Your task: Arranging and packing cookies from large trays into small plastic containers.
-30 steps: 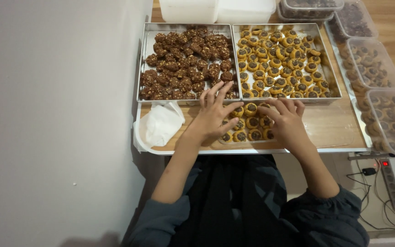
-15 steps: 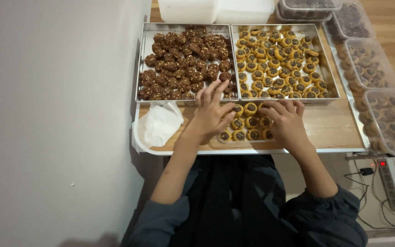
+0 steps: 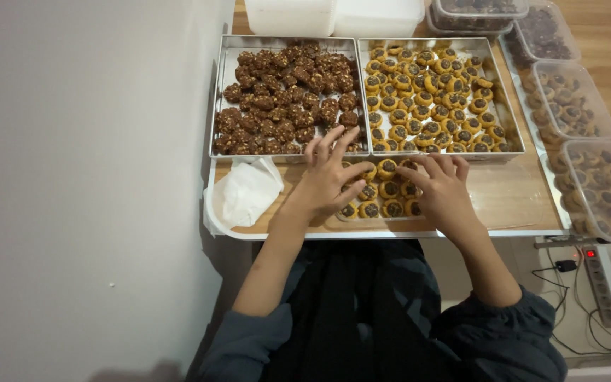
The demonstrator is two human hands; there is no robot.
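Observation:
My left hand (image 3: 328, 177) and my right hand (image 3: 441, 187) rest on a small group of round golden cookies with dark centres (image 3: 385, 199), laid in rows in a clear shallow container (image 3: 334, 221) at the table's near edge. The left fingers are spread over the cookies' left side. The right fingertips touch the cookies on the right. Whether either hand pinches a cookie is hidden. Behind them sit two metal trays: the left tray (image 3: 220, 99) holds dark chocolate cookies, the right tray (image 3: 507, 106) holds golden cookies.
A crumpled white cloth or paper (image 3: 243, 195) lies left of my left hand. Clear plastic tubs of cookies (image 3: 592, 177) line the right side. White lidded boxes (image 3: 334, 14) stand at the back. A white wall is on the left, a power strip (image 3: 602, 279) lower right.
My left hand has shifted slightly over the cookies, its fingers still spread. The right hand stays almost where it was.

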